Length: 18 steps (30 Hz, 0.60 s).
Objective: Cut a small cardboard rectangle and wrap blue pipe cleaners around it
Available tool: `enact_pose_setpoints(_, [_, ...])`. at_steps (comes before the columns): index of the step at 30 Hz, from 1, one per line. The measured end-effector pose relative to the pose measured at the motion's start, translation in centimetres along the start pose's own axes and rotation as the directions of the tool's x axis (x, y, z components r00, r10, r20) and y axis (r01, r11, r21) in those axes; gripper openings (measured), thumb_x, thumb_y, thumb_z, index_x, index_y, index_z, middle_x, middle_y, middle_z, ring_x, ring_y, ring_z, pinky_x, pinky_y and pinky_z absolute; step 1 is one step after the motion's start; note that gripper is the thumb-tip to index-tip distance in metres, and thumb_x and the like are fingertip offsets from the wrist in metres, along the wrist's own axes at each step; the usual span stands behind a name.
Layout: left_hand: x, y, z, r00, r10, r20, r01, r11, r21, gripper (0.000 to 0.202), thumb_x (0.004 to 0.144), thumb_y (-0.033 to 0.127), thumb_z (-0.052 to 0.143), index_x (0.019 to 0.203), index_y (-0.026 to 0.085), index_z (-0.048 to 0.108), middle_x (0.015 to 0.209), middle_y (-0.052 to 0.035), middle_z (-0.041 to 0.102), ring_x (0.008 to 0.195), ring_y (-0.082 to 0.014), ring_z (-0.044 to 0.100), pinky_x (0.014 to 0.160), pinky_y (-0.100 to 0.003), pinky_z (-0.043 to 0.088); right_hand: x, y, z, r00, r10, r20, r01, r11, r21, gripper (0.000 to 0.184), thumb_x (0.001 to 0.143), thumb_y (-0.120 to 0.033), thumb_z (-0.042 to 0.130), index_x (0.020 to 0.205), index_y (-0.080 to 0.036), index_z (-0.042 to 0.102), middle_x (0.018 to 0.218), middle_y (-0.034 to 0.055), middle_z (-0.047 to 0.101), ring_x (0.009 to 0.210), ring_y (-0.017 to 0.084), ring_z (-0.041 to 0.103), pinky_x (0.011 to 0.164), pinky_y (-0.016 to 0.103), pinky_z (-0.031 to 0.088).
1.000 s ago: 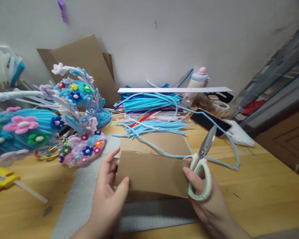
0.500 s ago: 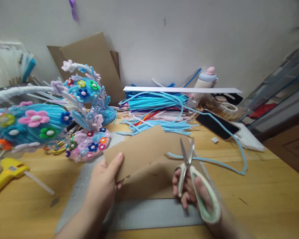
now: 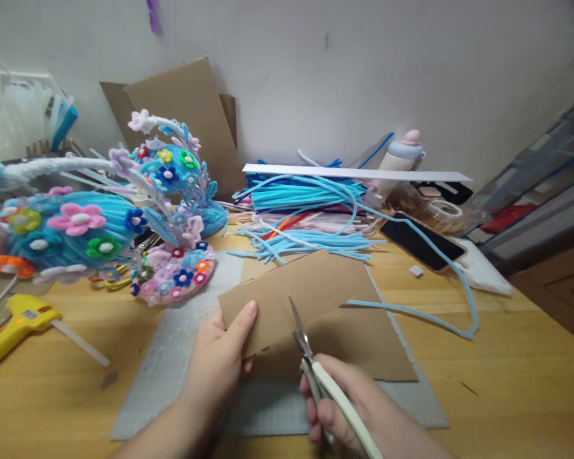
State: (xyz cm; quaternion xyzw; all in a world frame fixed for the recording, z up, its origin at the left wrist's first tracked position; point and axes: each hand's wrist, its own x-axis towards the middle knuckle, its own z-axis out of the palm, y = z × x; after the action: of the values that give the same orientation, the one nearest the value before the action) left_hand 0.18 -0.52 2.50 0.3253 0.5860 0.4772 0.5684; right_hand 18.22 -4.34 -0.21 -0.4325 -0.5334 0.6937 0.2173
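My left hand point(image 3: 224, 354) grips a piece of brown cardboard point(image 3: 277, 287) by its left end, thumb on top and fingers underneath. In my right hand point(image 3: 344, 401) is a pair of white-handled scissors point(image 3: 302, 335), blades parted. One blade lies over the face of the cardboard and the other is at its lower edge; whether it passes beneath is hard to tell. Below the held piece, a larger cardboard sheet point(image 3: 377, 347) rests on a grey cutting mat point(image 3: 182, 376).
Left are pipe-cleaner flower ornaments point(image 3: 83, 236) and a yellow glue gun point(image 3: 22, 328). Behind the mat lie bundles of blue pipe cleaners point(image 3: 306, 194) under a white strip point(image 3: 354, 172). A phone point(image 3: 423, 242) and a bottle point(image 3: 402, 156) are at right. Cardboard sheets point(image 3: 186, 102) lean on the wall.
The scissors have moved left and down from beside the cardboard's right end to its lower edge, turning in my right hand. My left hand still holds the cardboard, slightly further right in view.
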Motion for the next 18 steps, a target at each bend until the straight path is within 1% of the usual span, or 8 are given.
enact_pose_setpoints(4, [0.11,-0.39,-0.16,0.999,0.012,0.037,-0.012,1.0,0.016,0.037,0.071,0.046,0.064,0.086,0.012,0.062,0.051,0.0015,0.055,0.036,-0.0065,0.039,0.032,-0.016,0.028,-0.18,0.28,-0.03,1.0,-0.009,0.006,0.009,1.0,0.024,0.049,0.073,-0.062,0.056,0.093,-0.018,0.047,0.075,0.0017,0.052,0.063,0.013,0.052,0.057,0.026,0.041])
enact_pose_setpoints(6, [0.21,-0.54,-0.24,0.999,0.021,0.045,-0.022,1.0,0.015,0.037,0.072,0.046,0.064,0.087,0.012,0.062,0.052,0.0018,0.055,0.036,-0.0066,0.039,0.032,-0.016,0.029,-0.35,0.29,-0.13,1.0,-0.012,0.007,0.012,0.999,0.035,0.048,0.075,-0.062,0.055,0.093,-0.019,0.047,0.076,0.002,0.052,0.065,0.014,0.053,0.058,0.025,0.041])
enact_pose_setpoints(11, [0.34,-0.77,-0.29,0.997,0.023,0.074,-0.027,0.998,0.056,0.037,0.075,0.047,0.061,0.086,0.011,0.062,0.052,0.0015,0.053,0.037,-0.0062,0.037,0.032,-0.016,0.028,-0.54,0.08,-0.12,1.0,0.025,-0.015,-0.024,0.999,0.047,0.049,0.075,-0.063,0.054,0.094,-0.019,0.047,0.076,0.002,0.053,0.065,0.014,0.054,0.056,0.024,0.04])
enact_pose_setpoints(14, [0.25,-0.76,-0.24,0.997,0.023,0.072,-0.027,0.997,0.066,0.036,0.075,0.046,0.061,0.084,0.011,0.061,0.052,0.0018,0.052,0.037,-0.0063,0.037,0.032,-0.016,0.028,-0.53,0.09,-0.05,0.999,0.023,-0.025,-0.022,0.998,0.054,0.049,0.074,-0.064,0.054,0.093,-0.019,0.048,0.075,0.0016,0.052,0.064,0.013,0.053,0.055,0.024,0.04])
enact_pose_setpoints(18, [0.09,-0.57,-0.07,0.999,0.02,0.05,-0.023,0.998,0.057,0.033,0.075,0.045,0.061,0.087,0.013,0.06,0.05,0.0036,0.049,0.037,-0.0067,0.037,0.032,-0.015,0.026,-0.52,0.34,-0.11,1.0,0.018,-0.016,-0.017,0.999,0.05,0.048,0.075,-0.064,0.053,0.093,-0.019,0.048,0.076,0.0017,0.052,0.064,0.013,0.053,0.056,0.024,0.04])
